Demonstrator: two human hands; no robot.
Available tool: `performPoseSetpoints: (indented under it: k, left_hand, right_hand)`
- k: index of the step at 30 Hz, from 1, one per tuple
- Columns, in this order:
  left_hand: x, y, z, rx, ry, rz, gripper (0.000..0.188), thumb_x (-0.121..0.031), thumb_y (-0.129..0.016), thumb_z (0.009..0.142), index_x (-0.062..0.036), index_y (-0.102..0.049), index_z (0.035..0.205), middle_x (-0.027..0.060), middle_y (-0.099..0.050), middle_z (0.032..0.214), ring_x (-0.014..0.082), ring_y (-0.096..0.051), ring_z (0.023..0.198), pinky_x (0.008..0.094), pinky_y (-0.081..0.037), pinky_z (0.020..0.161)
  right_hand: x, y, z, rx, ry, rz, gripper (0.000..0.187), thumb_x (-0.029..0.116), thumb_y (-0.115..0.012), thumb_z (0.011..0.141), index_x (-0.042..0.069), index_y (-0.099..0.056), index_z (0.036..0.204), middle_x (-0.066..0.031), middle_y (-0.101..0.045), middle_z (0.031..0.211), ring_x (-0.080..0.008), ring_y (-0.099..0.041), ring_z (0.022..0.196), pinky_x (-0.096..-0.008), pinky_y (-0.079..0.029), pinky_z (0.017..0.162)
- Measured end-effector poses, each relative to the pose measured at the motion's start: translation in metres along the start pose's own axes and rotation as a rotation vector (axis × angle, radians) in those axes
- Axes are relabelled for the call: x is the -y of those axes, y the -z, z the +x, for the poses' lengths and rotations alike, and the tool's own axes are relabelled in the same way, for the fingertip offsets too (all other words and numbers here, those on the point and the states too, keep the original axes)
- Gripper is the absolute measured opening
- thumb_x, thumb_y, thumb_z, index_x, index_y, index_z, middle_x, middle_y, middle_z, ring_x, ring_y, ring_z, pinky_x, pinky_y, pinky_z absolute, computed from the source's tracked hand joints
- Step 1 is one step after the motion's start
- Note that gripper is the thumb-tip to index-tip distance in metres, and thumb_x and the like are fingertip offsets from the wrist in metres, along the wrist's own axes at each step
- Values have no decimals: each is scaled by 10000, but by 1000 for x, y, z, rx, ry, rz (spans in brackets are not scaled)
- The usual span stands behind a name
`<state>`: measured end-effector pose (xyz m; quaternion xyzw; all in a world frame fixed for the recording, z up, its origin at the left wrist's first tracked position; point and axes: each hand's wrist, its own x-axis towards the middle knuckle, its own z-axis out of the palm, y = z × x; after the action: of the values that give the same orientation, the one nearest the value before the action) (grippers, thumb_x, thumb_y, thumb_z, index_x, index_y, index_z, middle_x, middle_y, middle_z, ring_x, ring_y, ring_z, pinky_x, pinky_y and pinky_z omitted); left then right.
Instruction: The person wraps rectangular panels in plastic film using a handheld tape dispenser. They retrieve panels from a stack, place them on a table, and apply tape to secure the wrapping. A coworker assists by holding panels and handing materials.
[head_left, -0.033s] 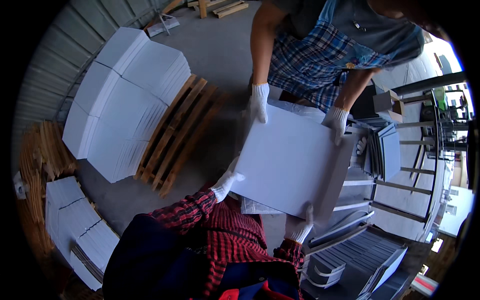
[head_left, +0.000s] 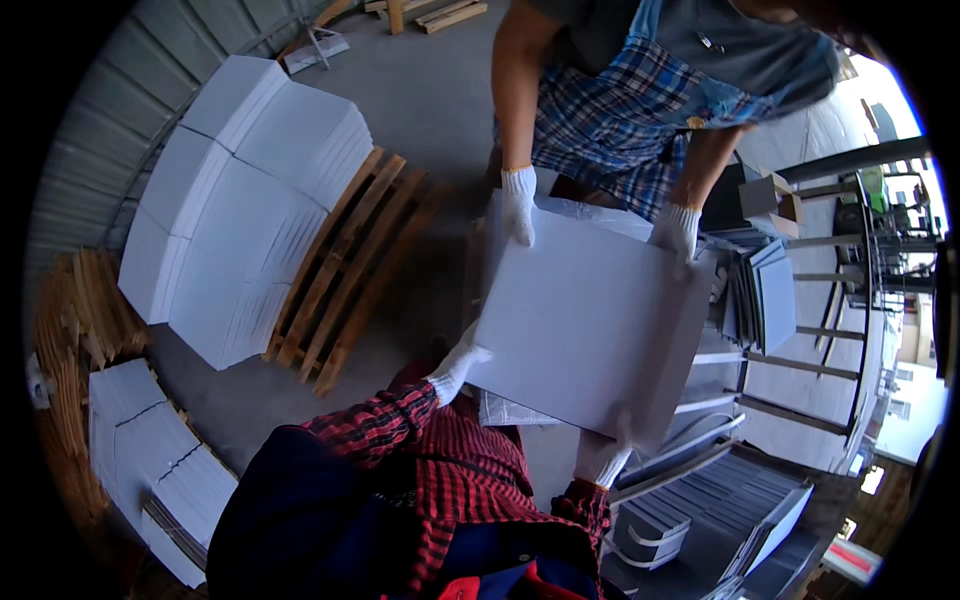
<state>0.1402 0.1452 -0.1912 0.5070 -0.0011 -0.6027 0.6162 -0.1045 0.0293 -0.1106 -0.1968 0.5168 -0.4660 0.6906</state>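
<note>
A large, flat, pale grey box with a folded side along its right is held level in front of me. My left hand, in a white knit glove, grips its near left corner, thumb on top. At the near right edge my right hand, gloved too, closes on the box; its fingertips are blurred. Across from me a co-worker's gloved hands hold the far edge. Below the box, part of a plastic-wrapped stack shows; the rest is hidden.
On the left, white cardboard stacks stand on a wooden pallet. Another white stack sits nearer me. To the right are grey flat panels, a metal rail frame and a bundle of grey strips.
The box has shifted slightly to the right, with my right hand moving the same way. The co-worker still holds the far edge.
</note>
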Motion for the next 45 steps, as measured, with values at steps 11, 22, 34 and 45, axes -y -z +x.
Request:
performPoseSetpoints:
  k: [11,22,34,45]
  left_hand:
    - [137,-74,80,409,-303,647,407,-220,-450,1027,13,-502,1356,164,-569,1331,268,-530,1240,346,-392,1056]
    - [-17,-106,46,241,-796,1398,384,-166,-595,925,-21,-546,1277,195,-583,1258,366,-619,1085,437,-515,940]
    - [-10,-105,38,326,-615,1142,414,-217,-627,923,-7,-551,1271,204,-577,1238,380,-577,1135,432,-488,963]
    - [-53,-173,11,181,-766,737,685,-386,-485,1028,-54,-187,1547,149,-354,1509,255,-401,1364,383,-359,1108]
  right_hand:
    - [-23,18,-8,-271,656,-421,666,188,-689,899,39,-353,1455,-138,-519,1367,-227,-571,1159,-360,-457,1009]
    - [13,-22,-41,137,515,-692,864,203,-830,772,38,-354,1474,-141,-555,1357,-253,-592,1162,-379,-493,985]
    - [67,-33,-28,272,161,-591,378,78,-790,814,-10,-628,1144,-66,-658,1033,-151,-607,958,-331,-501,850]
    - [71,-46,-16,225,53,-354,443,84,-748,834,-4,-608,1245,-71,-664,1091,-169,-636,948,-331,-495,863]
